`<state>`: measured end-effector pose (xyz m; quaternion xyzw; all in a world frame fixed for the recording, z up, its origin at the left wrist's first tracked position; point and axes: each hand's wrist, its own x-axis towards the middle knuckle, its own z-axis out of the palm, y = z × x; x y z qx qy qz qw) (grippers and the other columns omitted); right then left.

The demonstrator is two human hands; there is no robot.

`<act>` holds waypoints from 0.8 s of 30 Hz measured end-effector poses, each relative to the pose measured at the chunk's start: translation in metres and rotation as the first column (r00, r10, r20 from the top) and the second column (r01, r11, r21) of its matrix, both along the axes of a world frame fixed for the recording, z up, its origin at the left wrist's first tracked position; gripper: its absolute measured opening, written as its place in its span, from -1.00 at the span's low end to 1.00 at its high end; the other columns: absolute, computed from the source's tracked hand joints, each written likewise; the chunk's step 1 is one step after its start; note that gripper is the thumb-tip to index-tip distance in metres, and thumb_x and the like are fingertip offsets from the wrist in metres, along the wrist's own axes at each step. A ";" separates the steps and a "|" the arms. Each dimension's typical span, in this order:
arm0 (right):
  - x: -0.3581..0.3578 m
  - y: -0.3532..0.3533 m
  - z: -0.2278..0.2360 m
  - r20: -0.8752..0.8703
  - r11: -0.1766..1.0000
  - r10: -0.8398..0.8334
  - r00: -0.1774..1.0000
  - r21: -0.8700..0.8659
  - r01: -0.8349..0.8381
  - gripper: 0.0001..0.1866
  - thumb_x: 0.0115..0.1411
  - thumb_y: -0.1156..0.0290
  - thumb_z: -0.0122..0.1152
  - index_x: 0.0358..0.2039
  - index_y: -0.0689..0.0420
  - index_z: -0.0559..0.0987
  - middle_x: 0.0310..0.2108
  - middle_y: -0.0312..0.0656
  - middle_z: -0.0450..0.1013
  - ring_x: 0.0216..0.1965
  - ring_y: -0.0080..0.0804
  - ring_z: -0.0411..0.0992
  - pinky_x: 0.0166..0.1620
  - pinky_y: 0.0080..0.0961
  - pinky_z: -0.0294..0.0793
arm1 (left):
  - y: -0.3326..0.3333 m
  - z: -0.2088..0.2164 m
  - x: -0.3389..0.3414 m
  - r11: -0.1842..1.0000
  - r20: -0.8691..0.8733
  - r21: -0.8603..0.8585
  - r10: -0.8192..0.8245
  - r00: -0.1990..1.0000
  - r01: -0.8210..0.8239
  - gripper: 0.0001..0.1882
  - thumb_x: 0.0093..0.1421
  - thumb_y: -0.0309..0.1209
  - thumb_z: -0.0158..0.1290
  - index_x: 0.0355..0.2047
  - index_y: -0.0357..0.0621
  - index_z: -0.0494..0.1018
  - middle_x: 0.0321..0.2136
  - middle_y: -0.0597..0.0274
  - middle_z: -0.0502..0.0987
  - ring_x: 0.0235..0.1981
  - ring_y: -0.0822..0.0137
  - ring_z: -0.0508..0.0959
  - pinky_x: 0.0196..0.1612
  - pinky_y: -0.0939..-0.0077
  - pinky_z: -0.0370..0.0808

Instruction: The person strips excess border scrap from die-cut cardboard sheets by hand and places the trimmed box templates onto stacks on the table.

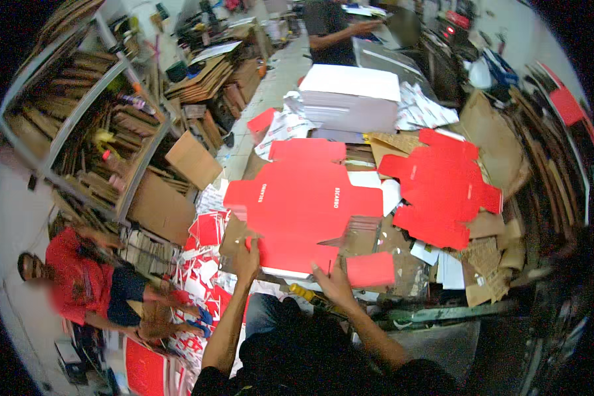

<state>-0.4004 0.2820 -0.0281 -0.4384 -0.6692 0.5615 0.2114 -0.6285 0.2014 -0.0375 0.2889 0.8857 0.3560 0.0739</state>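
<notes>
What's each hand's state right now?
Left hand: holding the flat red die-cut card sheet by its near flap's left edge.
Right hand: at that flap's right corner; grip unclear.

Wall [533,33] at far right: pale, upper part visible. Floor [252,119]: pale tiles, forming an aisle toward the far end; near-left stretch strewn with red and white paper scraps [197,280]. Left side: metal-framed shelving rack [107,34], compartments packed with brown boards [79,86]; a large cardboard sheet [158,208] leans beside its lower end. Right side: tall brown sheets [548,158] standing on edge. Light: bright across the middle, dim at near right; small red indicator lamp [449,30] lit at far right
</notes>
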 end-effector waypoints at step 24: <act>-0.007 0.008 -0.069 -0.219 0.852 -0.244 0.945 0.417 0.317 -0.37 0.16 0.14 0.15 0.06 0.38 0.24 -0.10 0.25 0.34 -0.06 0.14 0.36 -0.01 -0.13 0.34 | 0.033 0.011 0.055 0.975 -0.433 0.221 0.100 0.896 -0.002 -0.59 0.18 -0.15 0.01 -0.18 -0.30 0.36 0.03 -0.17 0.36 0.10 -0.07 0.31 0.17 0.07 0.14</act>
